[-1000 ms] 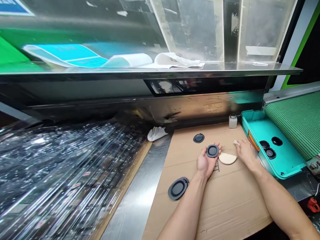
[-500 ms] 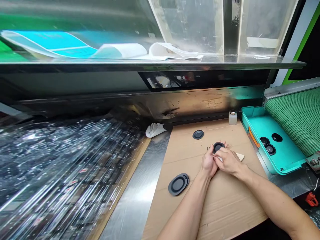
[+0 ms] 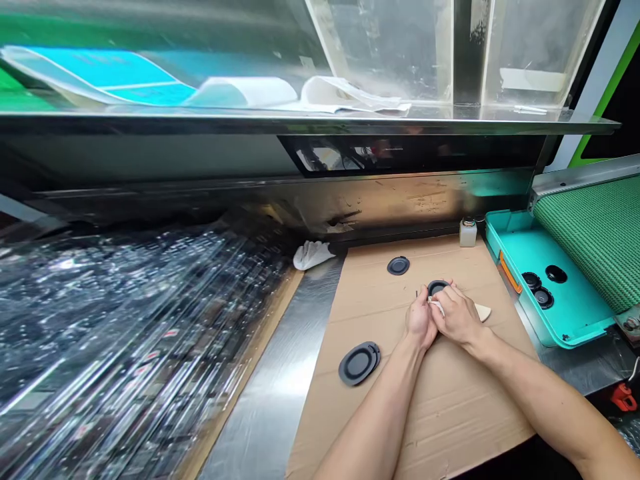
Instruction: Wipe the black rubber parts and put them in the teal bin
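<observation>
My left hand [image 3: 421, 321] is closed around a black oval part with a raised rim [image 3: 438, 287], above the cardboard sheet. Against it, on the near side, my right hand [image 3: 457, 317] is bent over with its fingers pinched. A bit of white, thin material [image 3: 438, 306] shows between the right fingers, perhaps cloth or paper. Behind that hand a cream-coloured flat piece [image 3: 483, 312] lies on the cardboard, partly covered. One similar black part [image 3: 399, 265] rests farther back. Nearer my left forearm lie two overlapping black oval parts [image 3: 359, 364].
Cardboard [image 3: 450, 413] covers the steel bench. Clear plastic-wrapped stock [image 3: 150, 347] fills the left side, with a white glove [image 3: 313, 255] beside it. At right a turquoise tray [image 3: 557, 320] holds several round black parts, by a green conveyor belt [image 3: 595, 233]. A small bottle [image 3: 468, 232] stands behind.
The camera view has shifted slightly. My right fingers have moved a little over the part's near edge, and more of the white material shows. Other things stay in place.
</observation>
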### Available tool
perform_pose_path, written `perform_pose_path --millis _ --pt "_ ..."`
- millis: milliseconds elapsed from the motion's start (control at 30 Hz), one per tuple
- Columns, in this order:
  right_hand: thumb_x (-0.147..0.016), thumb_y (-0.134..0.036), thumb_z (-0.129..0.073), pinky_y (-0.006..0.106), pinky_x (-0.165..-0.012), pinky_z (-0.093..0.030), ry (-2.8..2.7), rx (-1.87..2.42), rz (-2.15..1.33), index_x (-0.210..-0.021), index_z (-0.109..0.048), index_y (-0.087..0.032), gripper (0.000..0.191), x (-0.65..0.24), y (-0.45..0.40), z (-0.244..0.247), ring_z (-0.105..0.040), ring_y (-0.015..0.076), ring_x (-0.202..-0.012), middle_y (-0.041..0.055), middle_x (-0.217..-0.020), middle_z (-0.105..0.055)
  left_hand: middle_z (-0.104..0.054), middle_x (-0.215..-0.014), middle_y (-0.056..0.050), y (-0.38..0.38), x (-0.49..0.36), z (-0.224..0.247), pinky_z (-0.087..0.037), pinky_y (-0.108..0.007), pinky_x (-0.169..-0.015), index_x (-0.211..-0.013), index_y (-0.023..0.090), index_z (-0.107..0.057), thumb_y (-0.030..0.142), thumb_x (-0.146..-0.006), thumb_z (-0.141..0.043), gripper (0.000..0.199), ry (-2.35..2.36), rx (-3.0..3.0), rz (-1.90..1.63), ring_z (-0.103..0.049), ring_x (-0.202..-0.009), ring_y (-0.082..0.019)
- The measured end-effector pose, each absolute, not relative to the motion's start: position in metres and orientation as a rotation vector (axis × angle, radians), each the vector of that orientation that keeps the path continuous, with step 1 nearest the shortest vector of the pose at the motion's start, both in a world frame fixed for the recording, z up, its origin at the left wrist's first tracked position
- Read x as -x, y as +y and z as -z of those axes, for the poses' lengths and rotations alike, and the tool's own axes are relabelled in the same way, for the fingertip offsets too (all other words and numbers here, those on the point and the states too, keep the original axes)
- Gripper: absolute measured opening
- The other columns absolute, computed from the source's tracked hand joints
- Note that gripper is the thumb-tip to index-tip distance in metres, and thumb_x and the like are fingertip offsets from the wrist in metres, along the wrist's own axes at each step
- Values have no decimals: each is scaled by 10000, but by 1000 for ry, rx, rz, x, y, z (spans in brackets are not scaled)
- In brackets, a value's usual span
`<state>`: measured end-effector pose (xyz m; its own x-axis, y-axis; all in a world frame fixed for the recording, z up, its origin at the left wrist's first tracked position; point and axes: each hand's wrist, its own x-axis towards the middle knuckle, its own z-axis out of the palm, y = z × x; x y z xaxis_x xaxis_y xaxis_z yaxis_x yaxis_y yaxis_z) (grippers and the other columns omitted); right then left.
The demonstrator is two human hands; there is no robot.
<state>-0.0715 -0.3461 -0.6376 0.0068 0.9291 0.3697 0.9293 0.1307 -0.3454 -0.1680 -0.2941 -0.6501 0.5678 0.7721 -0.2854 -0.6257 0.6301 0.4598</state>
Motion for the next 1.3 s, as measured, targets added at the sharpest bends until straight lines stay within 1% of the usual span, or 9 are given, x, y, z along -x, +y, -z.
perform_pose_path --millis 167,400,600,700,800,1000,1100,1167,1300 --pt "-995 -227 -512 294 -816 -474 -1820 1868 -9 -1014 -625 -203 117 57 -349 639 -608 210 -965 81 -1023 -673 -716 -1245 -188 -291 168 653 -500 -461 -1091 -1144 84 -710 329 -1036 -407 404 522 -379 -919 -622 -1268 -286" --pt "-1002 -225 -487 300 -861 -481 -1885 1723 -35 -1024 -630 -198 147 54 -347 644 -609 209 -999 88 -1038 -668 -731 -1194 -192 -290 169 652 -493 -460 -1097 -1135 76 -707 352 -1054 -336 470 545 -326 -931 -624 -1261 -279" --pt "-1027 -236 -458 282 -899 -462 -1787 1763 -18 -1033 -642 -195 188 39 -336 641 -598 194 -1010 73 -1029 -667 -766 -1058 -138 -297 164 655 -529 -435 -1037 -985 109 -722 283 -1027 -463 315 571 -432 -942 -679 -1145 -249" --pt "-1029 -231 -446 282 -885 -457 -1796 1721 11 -1008 -645 -190 204 44 -335 634 -589 196 -987 74 -1008 -654 -771 -1023 -107 -305 160 656 -542 -446 -1007 -1005 132 -725 280 -991 -560 222 540 -522 -896 -690 -1113 -255" --pt "-1035 -245 -442 282 -857 -456 -1830 1697 16 -990 -655 -195 223 50 -337 629 -580 195 -955 71 -980 -638 -772 -987 -84 -307 161 658 -543 -406 -999 -980 145 -732 278 -952 -628 171 518 -507 -915 -702 -1073 -236" --pt "-1043 -256 -451 287 -847 -450 -1809 1712 39 -1027 -673 -193 231 47 -342 633 -564 199 -958 75 -991 -629 -765 -939 -79 -298 166 661 -558 -386 -967 -935 124 -727 282 -986 -570 228 535 -512 -914 -714 -927 -189" --pt "-1042 -269 -455 281 -833 -443 -1883 1700 40 -979 -673 -207 236 50 -344 633 -558 194 -934 63 -956 -624 -750 -879 -55 -297 166 663 -544 -326 -980 -867 128 -718 236 -994 -545 240 520 -494 -962 -704 -848 -142" --pt "-1035 -266 -466 284 -823 -440 -1881 1742 40 -951 -674 -211 232 53 -343 633 -558 194 -917 61 -943 -627 -750 -907 -70 -297 166 663 -530 -324 -1007 -879 117 -720 241 -999 -533 254 510 -488 -955 -709 -880 -149" --pt "-1009 -233 -490 299 -840 -445 -1838 1769 3 -963 -682 -200 200 62 -344 633 -571 196 -916 63 -965 -646 -756 -1036 -125 -295 167 663 -501 -396 -1072 -951 110 -731 303 -1003 -521 290 514 -467 -898 -692 -1104 -233"
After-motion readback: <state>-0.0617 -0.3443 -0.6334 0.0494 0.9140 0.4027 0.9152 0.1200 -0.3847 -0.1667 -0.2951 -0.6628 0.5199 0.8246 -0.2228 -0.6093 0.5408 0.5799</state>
